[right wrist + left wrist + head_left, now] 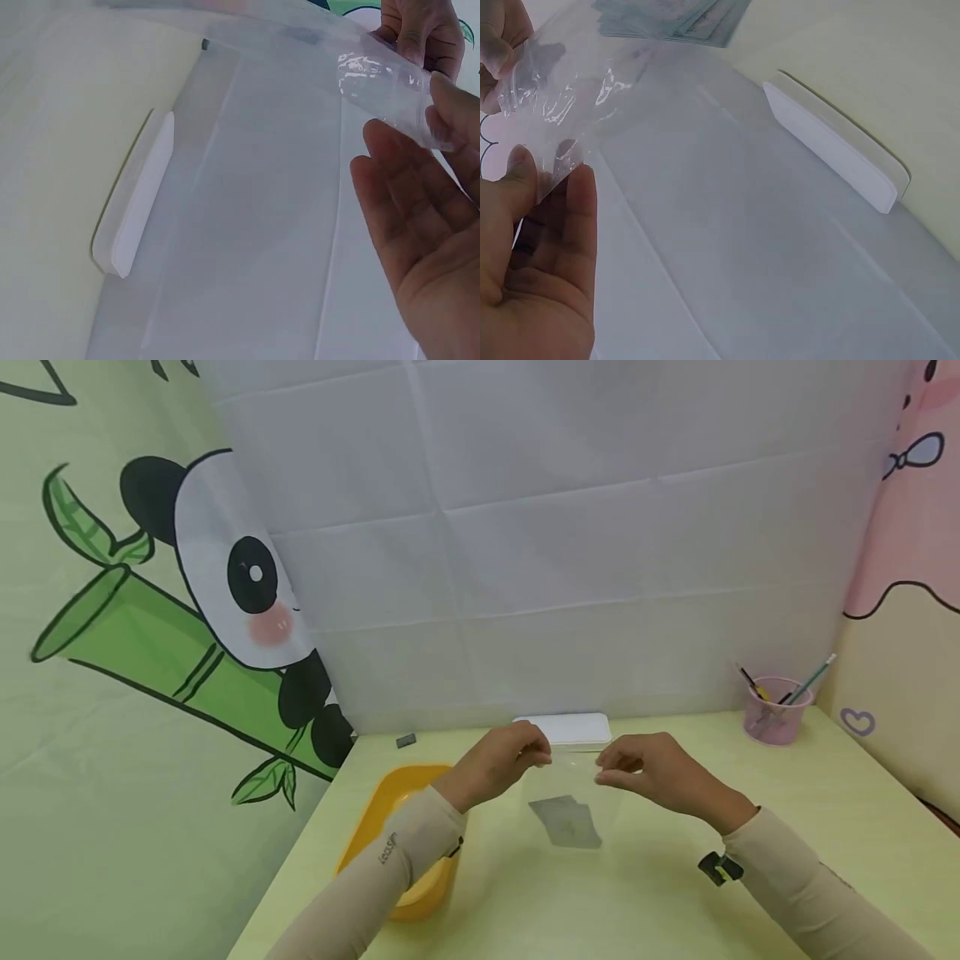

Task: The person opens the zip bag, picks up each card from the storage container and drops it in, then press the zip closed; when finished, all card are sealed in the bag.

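Nearest the head camera: two beige sleeves reaching in, the left forearm passing over a yellow bowl [397,835] at the table's left edge. Both hands meet above the table centre, holding a clear plastic bag [573,785] up off the surface by its top edge. Left hand [498,764]: thumb and fingers pinch one top corner, the film crinkled between them (left wrist view, [562,97]). Right hand [660,772]: the same pinch on the opposite corner, remaining fingers loosely extended under the film [390,75]. Held this way the bag hangs stretched between the two pinches, probably so its mouth stays taut and reachable; whether the mouth is open or sealed cannot be told. Grey-green flat pieces [567,820] show through the film in the lower part; inside the bag or lying on the table beneath, not resolvable. Just behind the hands, a flat white box [573,729] against the white backdrop. Far right corner: pink cup [772,710] with pens. Small dark block [406,741] near the back left of the light green table [675,902].
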A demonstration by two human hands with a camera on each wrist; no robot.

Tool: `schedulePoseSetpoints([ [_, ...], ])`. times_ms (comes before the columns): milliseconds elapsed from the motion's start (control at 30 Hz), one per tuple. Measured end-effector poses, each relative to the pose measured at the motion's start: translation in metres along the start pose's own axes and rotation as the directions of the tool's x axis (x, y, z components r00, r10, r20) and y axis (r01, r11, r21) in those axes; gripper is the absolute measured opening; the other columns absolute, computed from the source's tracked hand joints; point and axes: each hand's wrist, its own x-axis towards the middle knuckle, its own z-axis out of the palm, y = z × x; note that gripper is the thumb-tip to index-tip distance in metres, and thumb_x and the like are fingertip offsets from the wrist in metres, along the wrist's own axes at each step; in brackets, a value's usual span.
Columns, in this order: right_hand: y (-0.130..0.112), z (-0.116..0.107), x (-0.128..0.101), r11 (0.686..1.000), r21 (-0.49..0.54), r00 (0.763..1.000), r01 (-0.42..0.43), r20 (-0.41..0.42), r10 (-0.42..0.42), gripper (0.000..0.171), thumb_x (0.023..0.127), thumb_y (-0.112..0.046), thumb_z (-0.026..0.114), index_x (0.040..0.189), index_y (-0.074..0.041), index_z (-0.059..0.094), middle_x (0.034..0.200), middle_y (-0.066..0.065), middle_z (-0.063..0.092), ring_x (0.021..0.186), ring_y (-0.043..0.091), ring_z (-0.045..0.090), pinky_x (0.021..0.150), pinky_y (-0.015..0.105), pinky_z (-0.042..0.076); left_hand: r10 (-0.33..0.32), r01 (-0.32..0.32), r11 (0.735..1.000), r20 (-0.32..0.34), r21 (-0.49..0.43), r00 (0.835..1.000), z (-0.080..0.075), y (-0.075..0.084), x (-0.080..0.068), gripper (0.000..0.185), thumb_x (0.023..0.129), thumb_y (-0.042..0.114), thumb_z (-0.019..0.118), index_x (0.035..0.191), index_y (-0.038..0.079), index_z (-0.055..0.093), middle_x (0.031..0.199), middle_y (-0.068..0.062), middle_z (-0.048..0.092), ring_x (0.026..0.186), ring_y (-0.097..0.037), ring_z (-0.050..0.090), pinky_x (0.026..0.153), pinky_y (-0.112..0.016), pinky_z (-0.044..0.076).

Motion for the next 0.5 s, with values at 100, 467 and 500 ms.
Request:
schedulePoseSetpoints([
  [100,-0.002,-0.001,0.001,1.000,-0.014,1.000,-0.003,-0.023,0.003,0.014,0.091,-0.026,0.076,0.103,-0.018,0.072,0.098,-0.014,0.069,0.087,0.005,0.066,0.080,0.037,0.056,-0.039,0.038,0.999,-0.025,-0.039,0.999,-0.001,0.003,-0.003,0.006,0.094,0.011,0.070,0.096,0.013,0.064,0.091,0.006,0.060,0.080,-0.009,0.057,0.074,-0.024,0.051],
  [467,-0.012,-0.002,0.010,0.998,-0.062,0.981,0.018,-0.194,-0.030,0.012,0.088,-0.010,0.079,0.090,-0.018,0.070,0.084,-0.014,0.068,0.076,0.006,0.065,0.069,0.031,0.055,-0.065,0.065,0.998,0.006,0.010,0.998,-0.004,0.009,-0.006,0.027,0.094,0.029,0.072,0.118,0.015,0.070,0.098,0.007,0.065,0.082,-0.006,0.060,0.071,-0.023,0.052],
  [500,-0.013,-0.002,0.010,0.998,-0.059,0.979,0.019,-0.200,-0.030,0.013,0.087,-0.009,0.079,0.091,-0.017,0.069,0.086,-0.013,0.068,0.077,0.006,0.066,0.070,0.032,0.055,-0.071,0.070,0.996,0.017,0.046,0.997,-0.004,0.012,-0.003,0.029,0.094,0.034,0.072,0.118,0.017,0.071,0.100,0.009,0.066,0.083,-0.005,0.060,0.070,-0.023,0.051],
])
